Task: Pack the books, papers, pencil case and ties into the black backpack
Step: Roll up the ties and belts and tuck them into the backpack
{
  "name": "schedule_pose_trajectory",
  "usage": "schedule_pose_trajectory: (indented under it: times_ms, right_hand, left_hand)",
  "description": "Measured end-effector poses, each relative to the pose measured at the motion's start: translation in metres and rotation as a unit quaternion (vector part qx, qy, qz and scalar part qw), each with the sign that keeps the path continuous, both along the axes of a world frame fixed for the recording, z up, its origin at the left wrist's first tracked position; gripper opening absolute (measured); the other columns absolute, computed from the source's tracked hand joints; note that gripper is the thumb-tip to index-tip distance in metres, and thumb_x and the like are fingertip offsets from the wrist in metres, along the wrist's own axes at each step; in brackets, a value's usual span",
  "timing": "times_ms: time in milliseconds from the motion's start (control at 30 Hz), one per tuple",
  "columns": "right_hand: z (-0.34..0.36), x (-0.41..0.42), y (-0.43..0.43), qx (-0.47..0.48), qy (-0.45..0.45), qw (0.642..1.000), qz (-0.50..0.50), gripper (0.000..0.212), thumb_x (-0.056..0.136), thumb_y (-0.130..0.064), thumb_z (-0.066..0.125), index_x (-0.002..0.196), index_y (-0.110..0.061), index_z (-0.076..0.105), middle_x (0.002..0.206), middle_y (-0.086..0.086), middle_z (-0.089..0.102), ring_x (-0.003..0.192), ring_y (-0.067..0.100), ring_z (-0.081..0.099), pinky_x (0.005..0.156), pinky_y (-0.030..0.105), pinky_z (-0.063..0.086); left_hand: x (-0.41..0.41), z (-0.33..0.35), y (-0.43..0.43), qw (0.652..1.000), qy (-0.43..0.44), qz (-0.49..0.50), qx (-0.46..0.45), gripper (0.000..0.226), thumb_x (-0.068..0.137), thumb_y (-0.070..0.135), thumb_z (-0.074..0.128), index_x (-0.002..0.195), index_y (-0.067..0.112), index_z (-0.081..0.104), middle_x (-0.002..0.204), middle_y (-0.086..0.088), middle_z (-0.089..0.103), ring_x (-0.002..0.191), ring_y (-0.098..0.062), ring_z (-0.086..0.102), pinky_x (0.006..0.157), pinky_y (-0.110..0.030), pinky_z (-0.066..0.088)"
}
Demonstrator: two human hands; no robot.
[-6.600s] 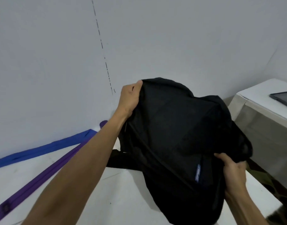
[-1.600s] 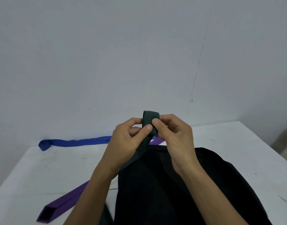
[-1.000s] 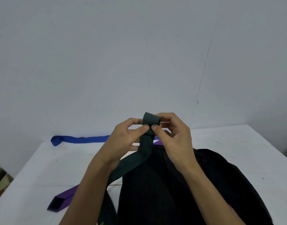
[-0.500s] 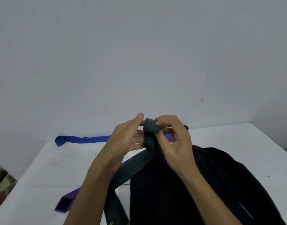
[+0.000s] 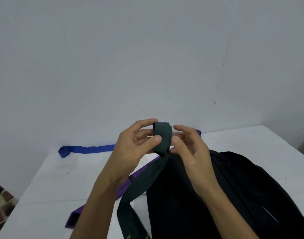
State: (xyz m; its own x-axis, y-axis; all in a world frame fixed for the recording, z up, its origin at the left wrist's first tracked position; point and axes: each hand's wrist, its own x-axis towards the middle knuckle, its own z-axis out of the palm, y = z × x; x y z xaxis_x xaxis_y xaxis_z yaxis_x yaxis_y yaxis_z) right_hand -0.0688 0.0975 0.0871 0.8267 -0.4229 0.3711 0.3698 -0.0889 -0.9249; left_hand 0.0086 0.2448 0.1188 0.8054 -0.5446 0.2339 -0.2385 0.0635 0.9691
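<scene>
A dark green tie (image 5: 162,140) is partly rolled up in front of me, its loose tail (image 5: 130,207) hanging down to the white table (image 5: 49,183). My left hand (image 5: 135,149) pinches the roll between thumb and fingers. My right hand (image 5: 189,149) touches the roll's right side with thumb and fingertips. The black backpack (image 5: 225,195) lies flat on the table under my right forearm. A purple tie (image 5: 123,185) runs diagonally across the table beneath my left arm. A blue tie (image 5: 85,150) lies along the back wall, its left end rolled.
A grey wall stands directly behind the table. At the far left, below the table edge, a patterned floor (image 5: 1,204) shows. The table's right edge falls away at the far right.
The green roll has grown thicker as both hands turn it, and the hanging tail has been drawn up. My view has shifted slightly left.
</scene>
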Motion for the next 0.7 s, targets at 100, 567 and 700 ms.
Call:
schedule_pose_trajectory:
  times_ms: [100,567,700]
  right_hand:
    - [0.008,-0.002,0.006,0.005,0.041,0.997,0.063,0.027,0.090,-0.028,0.063,0.115,-0.018,0.069,0.096,0.001,0.076,0.093,0.017,0.073,0.079,0.030,0.058]
    - [0.014,0.013,0.017,-0.062,0.003,0.998,0.026,0.020,0.093,-0.007,0.066,0.107,-0.020,0.073,0.083,0.008,0.071,0.082,0.025,0.070,0.078,0.037,0.060]
    - [0.018,0.015,0.013,-0.036,0.007,0.997,0.061,0.020,0.094,0.001,0.061,0.106,-0.013,0.067,0.093,0.007,0.073,0.086,0.024,0.071,0.070,0.029,0.059]
  left_hand:
    - [-0.001,0.000,0.001,0.999,-0.038,0.021,-0.010,0.037,0.089,0.009,0.066,0.123,0.022,0.060,0.108,-0.001,0.073,0.100,-0.021,0.070,0.086,-0.036,0.058]
    - [-0.001,-0.014,0.006,0.998,-0.040,0.050,0.030,0.044,0.087,0.060,0.057,0.120,0.032,0.062,0.105,0.004,0.072,0.101,-0.017,0.069,0.087,-0.043,0.057]
    - [0.002,-0.015,0.012,0.998,-0.022,0.020,0.057,0.039,0.084,0.049,0.054,0.116,0.029,0.063,0.098,0.008,0.074,0.093,-0.010,0.071,0.075,-0.029,0.060]
